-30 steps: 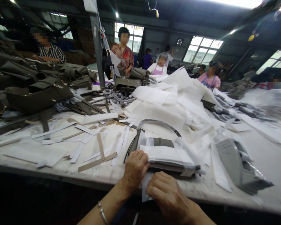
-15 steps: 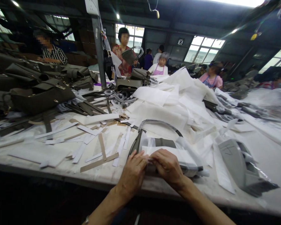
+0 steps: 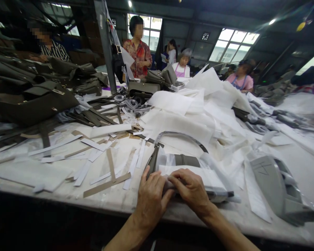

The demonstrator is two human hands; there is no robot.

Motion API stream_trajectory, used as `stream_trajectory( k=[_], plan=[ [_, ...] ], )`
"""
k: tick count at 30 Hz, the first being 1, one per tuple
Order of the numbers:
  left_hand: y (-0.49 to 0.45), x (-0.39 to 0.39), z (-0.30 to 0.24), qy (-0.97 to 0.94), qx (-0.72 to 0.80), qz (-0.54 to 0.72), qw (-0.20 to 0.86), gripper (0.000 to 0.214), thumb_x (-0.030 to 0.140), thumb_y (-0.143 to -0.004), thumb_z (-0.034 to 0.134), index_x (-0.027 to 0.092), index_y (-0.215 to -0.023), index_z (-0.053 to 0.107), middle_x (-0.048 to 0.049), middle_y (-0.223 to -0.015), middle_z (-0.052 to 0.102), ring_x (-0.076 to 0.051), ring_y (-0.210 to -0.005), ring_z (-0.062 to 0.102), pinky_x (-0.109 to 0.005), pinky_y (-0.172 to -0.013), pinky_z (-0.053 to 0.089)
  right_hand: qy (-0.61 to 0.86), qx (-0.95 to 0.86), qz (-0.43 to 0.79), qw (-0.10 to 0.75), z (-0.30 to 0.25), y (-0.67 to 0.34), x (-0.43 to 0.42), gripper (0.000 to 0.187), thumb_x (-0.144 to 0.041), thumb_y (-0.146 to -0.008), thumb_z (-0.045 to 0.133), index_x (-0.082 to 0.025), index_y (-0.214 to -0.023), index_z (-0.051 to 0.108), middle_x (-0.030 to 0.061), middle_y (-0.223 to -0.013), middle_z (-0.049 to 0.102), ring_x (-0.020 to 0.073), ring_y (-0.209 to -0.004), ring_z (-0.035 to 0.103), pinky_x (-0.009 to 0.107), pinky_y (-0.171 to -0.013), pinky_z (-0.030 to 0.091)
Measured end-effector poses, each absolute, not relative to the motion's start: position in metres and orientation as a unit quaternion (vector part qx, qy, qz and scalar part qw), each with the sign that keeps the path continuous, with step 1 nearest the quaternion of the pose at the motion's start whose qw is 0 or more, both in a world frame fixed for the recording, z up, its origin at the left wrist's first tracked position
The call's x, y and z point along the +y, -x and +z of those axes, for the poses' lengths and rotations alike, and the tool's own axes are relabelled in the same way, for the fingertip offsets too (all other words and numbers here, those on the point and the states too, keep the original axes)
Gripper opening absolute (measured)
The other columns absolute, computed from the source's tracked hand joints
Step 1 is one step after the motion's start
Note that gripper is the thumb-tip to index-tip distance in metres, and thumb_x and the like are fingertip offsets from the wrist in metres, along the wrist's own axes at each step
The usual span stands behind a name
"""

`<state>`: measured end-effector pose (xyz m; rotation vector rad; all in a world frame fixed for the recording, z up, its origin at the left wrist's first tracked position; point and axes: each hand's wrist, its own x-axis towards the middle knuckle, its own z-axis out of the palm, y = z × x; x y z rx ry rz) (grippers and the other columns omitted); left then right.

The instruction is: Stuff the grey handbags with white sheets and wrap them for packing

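An olive-grey handbag (image 3: 187, 160) lies at the table's front edge, partly covered by a white wrapping sheet (image 3: 204, 176) and clear plastic. Its curved handle (image 3: 184, 134), wrapped in clear film, arches up at the far side. My left hand (image 3: 152, 190) is closed over the bag's near left corner, fingers on top and thumb pointing right. Close beside it, my right hand (image 3: 189, 186) pinches at the bag's near edge with curled fingers. What lies between those fingertips is hidden. The bag's underside is out of sight.
Paper and card strips (image 3: 107, 181) lie scattered to the left. Behind the bag rises a heap of white sheets (image 3: 178, 104). A plastic-wrapped grey bag (image 3: 270, 186) stands at right; olive bags (image 3: 34, 104) pile up at far left. Several people work across the table, beside a metal post (image 3: 107, 52).
My thumbs have parted a little, and my left hand's fingers now spread more over the bag's corner. The view has shifted slightly. The person in the patterned shirt no longer holds up a bag.
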<state>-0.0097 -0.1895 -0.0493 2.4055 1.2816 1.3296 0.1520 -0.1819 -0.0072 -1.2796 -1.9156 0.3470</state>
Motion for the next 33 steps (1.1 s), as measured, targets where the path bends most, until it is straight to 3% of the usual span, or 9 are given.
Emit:
stream_trajectory(
  k=[5,9,15,18,23,28,33],
  plan=[
    [0.009,-0.183,-0.046,-0.785,0.429,0.445,0.055,0.013,0.020,-0.094,0.053,0.021,-0.082,0.056,-0.0006,-0.080,0.065,-0.021,-0.095,0.065,-0.053,-0.107,0.036,0.557,-0.713,0.200,0.376,-0.012,-0.151,-0.179,0.017,-0.026,-0.090,0.061,-0.021,-0.074,0.066,-0.0003,-0.070,0.066,0.0147,-0.066,0.061,0.026,-0.065,0.045],
    [0.003,-0.175,-0.045,-0.777,0.455,0.434,0.030,0.020,0.012,-0.091,0.049,0.021,-0.073,0.052,0.0010,-0.072,0.060,-0.018,-0.082,0.062,-0.049,-0.101,0.040,0.577,-0.740,0.171,0.301,-0.010,-0.152,-0.170,0.017,-0.021,-0.087,0.062,-0.021,-0.071,0.064,-0.0006,-0.072,0.062,0.0146,-0.069,0.059,0.026,-0.067,0.043],
    [0.003,-0.168,-0.045,-0.790,0.474,0.388,-0.002,0.023,0.015,-0.091,0.049,0.021,-0.069,0.048,0.0022,-0.066,0.053,-0.018,-0.070,0.056,-0.049,-0.096,0.044,0.612,-0.749,0.191,0.169,0.005,-0.152,-0.158,0.017,-0.011,-0.081,0.062,-0.020,-0.067,0.065,0.0001,-0.074,0.062,0.0151,-0.073,0.059,0.025,-0.067,0.039],
    [0.003,-0.172,-0.040,-0.795,0.460,0.395,-0.021,0.019,0.019,-0.095,0.047,0.021,-0.077,0.053,0.0015,-0.070,0.057,-0.018,-0.070,0.059,-0.049,-0.097,0.044,0.608,-0.754,0.204,0.140,0.010,-0.153,-0.154,0.015,-0.011,-0.080,0.062,-0.020,-0.069,0.066,0.0004,-0.075,0.066,0.0155,-0.074,0.060,0.025,-0.067,0.038],
    [0.004,-0.196,-0.036,-0.818,0.350,0.452,-0.059,0.012,0.016,-0.096,0.048,0.021,-0.096,0.060,-0.0031,-0.097,0.070,-0.019,-0.100,0.065,-0.046,-0.112,0.032,0.610,-0.755,0.203,0.128,0.012,-0.152,-0.154,0.011,-0.013,-0.080,0.061,-0.020,-0.073,0.067,0.0003,-0.074,0.068,0.0149,-0.071,0.060,0.024,-0.064,0.035],
    [0.008,-0.214,-0.042,-0.855,0.357,0.368,-0.083,0.032,0.031,-0.100,0.043,0.017,-0.126,0.057,-0.0078,-0.115,0.071,-0.023,-0.108,0.065,-0.044,-0.103,0.043,0.619,-0.751,0.199,0.112,0.017,-0.150,-0.153,0.008,-0.014,-0.078,0.063,-0.020,-0.074,0.067,0.0021,-0.075,0.069,0.0162,-0.071,0.061,0.025,-0.062,0.033],
    [0.004,-0.209,-0.059,-0.830,0.387,0.381,-0.125,0.038,0.042,-0.098,0.046,0.020,-0.127,0.058,-0.0056,-0.119,0.070,-0.025,-0.109,0.064,-0.047,-0.104,0.039,0.626,-0.752,0.179,0.105,0.017,-0.148,-0.153,0.008,-0.015,-0.076,0.064,-0.020,-0.075,0.070,0.0038,-0.077,0.072,0.0183,-0.075,0.065,0.026,-0.063,0.035]
  ],
)
